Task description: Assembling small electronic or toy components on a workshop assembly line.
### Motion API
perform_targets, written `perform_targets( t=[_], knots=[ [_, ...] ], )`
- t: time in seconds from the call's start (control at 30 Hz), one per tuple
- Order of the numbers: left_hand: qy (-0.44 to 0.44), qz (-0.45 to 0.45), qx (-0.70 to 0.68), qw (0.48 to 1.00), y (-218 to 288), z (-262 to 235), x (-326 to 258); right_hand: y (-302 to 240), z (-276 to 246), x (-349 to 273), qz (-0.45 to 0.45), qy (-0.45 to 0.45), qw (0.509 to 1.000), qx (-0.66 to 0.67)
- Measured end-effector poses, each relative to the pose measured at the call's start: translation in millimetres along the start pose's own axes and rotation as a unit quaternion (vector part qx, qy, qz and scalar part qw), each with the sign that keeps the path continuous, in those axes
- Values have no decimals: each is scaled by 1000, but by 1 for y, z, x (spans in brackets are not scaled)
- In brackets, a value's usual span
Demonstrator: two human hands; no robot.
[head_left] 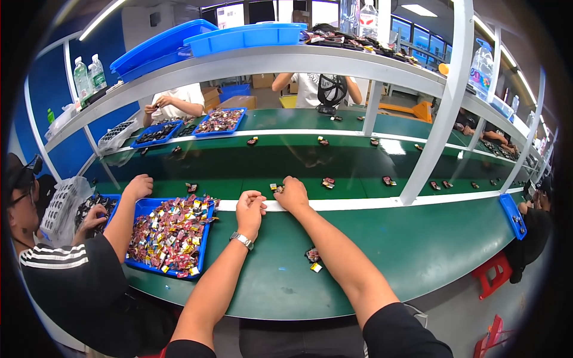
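My right hand (291, 195) reaches over the white rail at the edge of the green conveyor belt (358, 173). Its fingers are closed on a small dark part with a yellow-and-white tag (274, 187), mostly covered by the fingertips. My left hand (250, 209), with a metal watch on its wrist, hovers near the rail beside it. Those fingers are loosely bent and apart, with nothing visible in them. A similar tagged part (313, 256) lies on the green worktop between my forearms. Another red-and-black part (328, 182) rests on the belt right of my right hand.
A blue tray (206, 238) heaped with small tagged parts stands left of my left forearm. A co-worker (71, 280) sits beyond it, one arm across the tray. A white upright post (439, 113) rises at the right. Across the belt are two other people and more blue trays (242, 122).
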State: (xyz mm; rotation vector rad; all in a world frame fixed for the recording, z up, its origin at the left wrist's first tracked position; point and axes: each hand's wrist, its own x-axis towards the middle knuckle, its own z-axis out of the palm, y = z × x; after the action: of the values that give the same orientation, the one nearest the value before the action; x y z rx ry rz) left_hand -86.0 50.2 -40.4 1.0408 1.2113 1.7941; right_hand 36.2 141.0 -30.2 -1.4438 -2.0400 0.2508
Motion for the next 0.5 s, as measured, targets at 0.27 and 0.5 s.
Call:
perform_targets(
  t=[0.27,0.5],
  knots=[
    [-161,-112,-9,980,21,-8,-7,28,-97,-82,-226,-72,951,198],
    [-377,-219,-9,900,35,7,-26,27,-118,-102,-321,-80,929,163]
  ],
)
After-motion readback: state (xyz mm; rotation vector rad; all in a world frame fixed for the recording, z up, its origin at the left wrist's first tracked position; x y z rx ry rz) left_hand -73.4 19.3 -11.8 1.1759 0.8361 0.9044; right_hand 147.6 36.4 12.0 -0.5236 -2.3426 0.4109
